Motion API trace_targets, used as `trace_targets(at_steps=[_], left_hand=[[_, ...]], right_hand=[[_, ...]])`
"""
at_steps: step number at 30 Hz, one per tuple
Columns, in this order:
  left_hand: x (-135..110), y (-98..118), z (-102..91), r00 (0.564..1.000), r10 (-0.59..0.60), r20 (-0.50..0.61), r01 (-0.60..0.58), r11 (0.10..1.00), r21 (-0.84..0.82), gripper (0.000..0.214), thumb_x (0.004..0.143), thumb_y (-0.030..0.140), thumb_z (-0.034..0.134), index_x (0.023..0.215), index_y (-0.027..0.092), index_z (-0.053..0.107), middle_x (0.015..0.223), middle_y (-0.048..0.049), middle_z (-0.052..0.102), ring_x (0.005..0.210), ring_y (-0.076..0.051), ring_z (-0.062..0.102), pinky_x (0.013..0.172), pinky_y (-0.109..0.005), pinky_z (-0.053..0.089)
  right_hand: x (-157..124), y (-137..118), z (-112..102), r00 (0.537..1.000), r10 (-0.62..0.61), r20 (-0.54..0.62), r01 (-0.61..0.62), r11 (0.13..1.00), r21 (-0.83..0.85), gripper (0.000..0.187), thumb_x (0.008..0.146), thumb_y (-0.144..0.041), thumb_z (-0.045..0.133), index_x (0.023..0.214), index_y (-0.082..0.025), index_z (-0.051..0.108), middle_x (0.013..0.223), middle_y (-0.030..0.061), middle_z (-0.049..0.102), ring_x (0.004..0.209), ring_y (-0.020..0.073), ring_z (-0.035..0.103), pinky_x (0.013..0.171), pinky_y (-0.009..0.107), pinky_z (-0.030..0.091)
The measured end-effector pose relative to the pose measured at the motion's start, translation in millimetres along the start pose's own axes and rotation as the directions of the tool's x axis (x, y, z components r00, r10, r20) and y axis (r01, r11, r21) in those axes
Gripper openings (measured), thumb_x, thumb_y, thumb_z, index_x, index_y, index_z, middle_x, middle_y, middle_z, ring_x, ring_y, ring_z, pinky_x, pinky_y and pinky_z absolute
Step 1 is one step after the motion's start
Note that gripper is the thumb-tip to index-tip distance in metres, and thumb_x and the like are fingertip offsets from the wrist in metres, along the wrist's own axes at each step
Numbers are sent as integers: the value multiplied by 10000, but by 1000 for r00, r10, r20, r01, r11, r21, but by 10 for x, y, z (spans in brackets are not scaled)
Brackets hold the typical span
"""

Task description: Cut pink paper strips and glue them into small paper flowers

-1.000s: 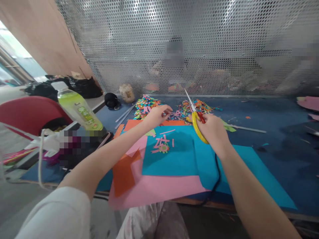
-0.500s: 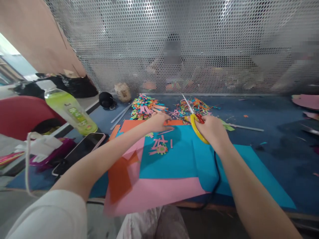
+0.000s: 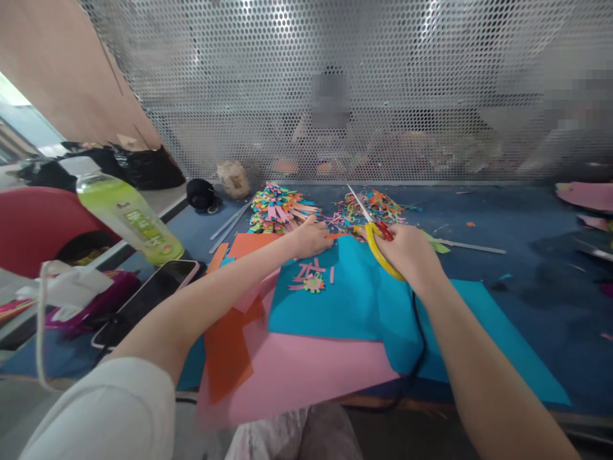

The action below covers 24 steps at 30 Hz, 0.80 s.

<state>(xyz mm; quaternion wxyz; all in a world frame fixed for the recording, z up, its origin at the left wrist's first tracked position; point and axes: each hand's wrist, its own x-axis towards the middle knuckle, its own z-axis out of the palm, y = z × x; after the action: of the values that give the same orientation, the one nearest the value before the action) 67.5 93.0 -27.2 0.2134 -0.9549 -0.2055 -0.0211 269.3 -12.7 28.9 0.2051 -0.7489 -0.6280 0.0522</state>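
My right hand (image 3: 410,252) is closed round scissors (image 3: 382,257) with yellow and red handles, their blades pointing away toward the back. Under both hands lies a blue sheet of paper (image 3: 335,310), slightly buckled at its far edge. There my left hand (image 3: 312,239) has its fingers bent over the edge and closed on the paper; the fingertips are partly hidden. On the sheet rest a small green-and-pink gear-shaped paper piece (image 3: 315,283) and several pink paper strips (image 3: 304,273). Beneath are a pink sheet (image 3: 311,374) and orange paper (image 3: 227,364).
Behind my hands are a pile of coloured paper fringes (image 3: 275,207) and a heap of thin shreds (image 3: 378,206). To the left stand a green drink bottle (image 3: 136,217), a phone (image 3: 148,300) and a purple tissue box (image 3: 119,291). A perforated metal panel (image 3: 407,83) closes the back.
My left hand has come down onto the far edge of the blue sheet, and the sheet has buckled there. The strips and gear-shaped piece have shifted slightly. My right hand still holds the scissors.
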Motion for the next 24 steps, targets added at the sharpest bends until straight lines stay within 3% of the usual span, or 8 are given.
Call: trace_targets(at_steps=[6,9,12,16,19,21,23,24], left_hand=[[195,-176,-6,1000,13,7,-13,1000,8,255,842,209,422,713,161,637,733,-100,656,744,-202,562,802,-411,292],[340,-300,-81,979,-201,-38,201,980,11,304,876,224,368,755,147,636,773,-122,662,796,-225,578,798,-415,291],[498,-349,-137,904,-428,-2,428,904,-29,288,889,215,355,935,138,629,895,-135,664,895,-245,572,842,-426,292],[563,-287,-202,862,-506,-40,503,861,-74,320,879,254,416,1154,170,557,1121,-132,605,1096,-282,484,870,-431,302],[428,-253,-379,766,-613,-191,567,786,-249,303,895,364,412,996,180,630,1092,-96,611,1099,-267,477,878,-415,321],[243,-271,-604,711,-689,-139,585,690,-426,413,924,382,338,771,156,648,821,-57,644,913,-206,561,831,-368,373],[-9,-312,-895,648,-746,-151,529,584,-616,337,911,375,400,819,145,630,716,-13,616,757,-143,572,759,-308,428],[-152,-333,-1047,580,-776,-249,476,571,-669,275,882,377,475,891,137,608,756,-8,619,741,-122,566,752,-294,446]], right_hand=[[14,47,-21,999,17,-42,-16,1000,13,335,775,-479,447,708,-188,597,672,89,625,567,190,552,496,274,282],[20,56,-27,999,24,-43,-24,1000,19,324,777,-468,450,702,-187,591,651,79,609,540,175,534,497,272,279],[26,56,-20,999,26,-29,-26,1000,12,327,775,-477,457,687,-187,579,638,71,594,514,160,512,489,270,273],[30,48,-13,999,35,-21,-36,999,-10,408,774,-559,434,647,-193,564,613,71,582,494,161,493,475,273,262],[30,37,-10,999,30,-21,-31,999,-25,454,779,-595,409,641,-193,569,615,78,592,498,166,505,477,275,264],[24,23,7,1000,23,5,-23,999,-34,423,785,-566,414,680,-194,586,648,80,614,540,178,537,485,271,281],[9,-4,48,998,10,59,-7,998,-60,410,780,-560,424,735,-195,605,701,84,640,603,195,573,494,266,304],[-4,-22,79,995,2,96,6,996,-85,418,771,-569,433,756,-193,613,727,88,651,630,204,588,497,266,314]])
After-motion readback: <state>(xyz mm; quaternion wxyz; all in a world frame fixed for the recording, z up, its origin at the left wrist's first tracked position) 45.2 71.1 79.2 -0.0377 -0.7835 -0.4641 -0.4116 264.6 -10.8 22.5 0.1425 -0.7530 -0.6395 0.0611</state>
